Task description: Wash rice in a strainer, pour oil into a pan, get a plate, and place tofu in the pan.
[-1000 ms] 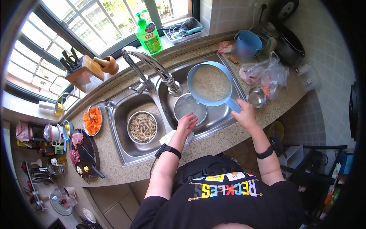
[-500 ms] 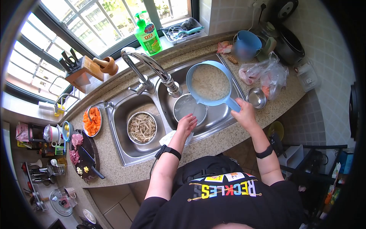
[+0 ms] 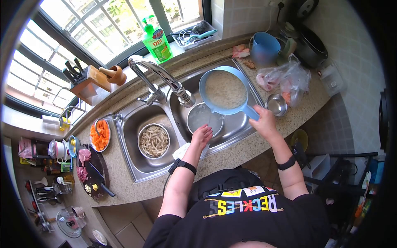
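Over the sink (image 3: 129, 138), blue strainer (image 3: 247, 110)

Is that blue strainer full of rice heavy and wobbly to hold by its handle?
Probably front-heavy: the blue strainer is full of rice, and the right hand grips only the handle at one edge. The plastic looks stiff, so it likely won't flop. Held over the sink, it may be slippery.

I see a matt blue plastic strainer (image 3: 223, 90), a glossy steel sink (image 3: 136, 165), a speckled stone table (image 3: 120, 186) and a wooden knife block (image 3: 89, 80).
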The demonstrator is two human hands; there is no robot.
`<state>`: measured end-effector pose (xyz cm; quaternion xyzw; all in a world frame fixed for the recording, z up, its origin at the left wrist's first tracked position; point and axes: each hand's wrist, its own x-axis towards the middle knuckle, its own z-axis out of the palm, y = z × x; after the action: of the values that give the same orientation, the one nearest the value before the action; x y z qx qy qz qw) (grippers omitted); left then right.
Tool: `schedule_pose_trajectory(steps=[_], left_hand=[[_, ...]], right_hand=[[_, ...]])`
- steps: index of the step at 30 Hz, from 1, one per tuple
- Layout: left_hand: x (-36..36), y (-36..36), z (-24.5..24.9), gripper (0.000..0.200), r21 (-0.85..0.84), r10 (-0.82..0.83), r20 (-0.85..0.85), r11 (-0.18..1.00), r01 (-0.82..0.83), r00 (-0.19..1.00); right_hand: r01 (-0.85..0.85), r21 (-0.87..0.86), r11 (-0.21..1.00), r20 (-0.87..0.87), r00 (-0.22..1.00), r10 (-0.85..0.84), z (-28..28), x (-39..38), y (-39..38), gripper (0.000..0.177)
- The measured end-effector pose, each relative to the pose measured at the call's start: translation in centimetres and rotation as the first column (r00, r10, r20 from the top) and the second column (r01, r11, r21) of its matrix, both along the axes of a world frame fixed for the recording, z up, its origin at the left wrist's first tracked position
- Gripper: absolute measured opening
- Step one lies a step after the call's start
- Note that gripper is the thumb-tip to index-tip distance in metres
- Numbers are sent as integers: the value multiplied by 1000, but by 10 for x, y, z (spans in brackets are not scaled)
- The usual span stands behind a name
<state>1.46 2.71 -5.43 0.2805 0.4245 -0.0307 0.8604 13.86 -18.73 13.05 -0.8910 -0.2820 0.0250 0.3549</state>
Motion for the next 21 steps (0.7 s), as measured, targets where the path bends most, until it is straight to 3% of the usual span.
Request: schedule_pose_trajectory(steps=[21], left_hand=[[-5,-4,1,42,8,-5,-24,1000,6,1000]], right_hand=[[13,-17,1000,12,1000,-12,0,6,-2,19]])
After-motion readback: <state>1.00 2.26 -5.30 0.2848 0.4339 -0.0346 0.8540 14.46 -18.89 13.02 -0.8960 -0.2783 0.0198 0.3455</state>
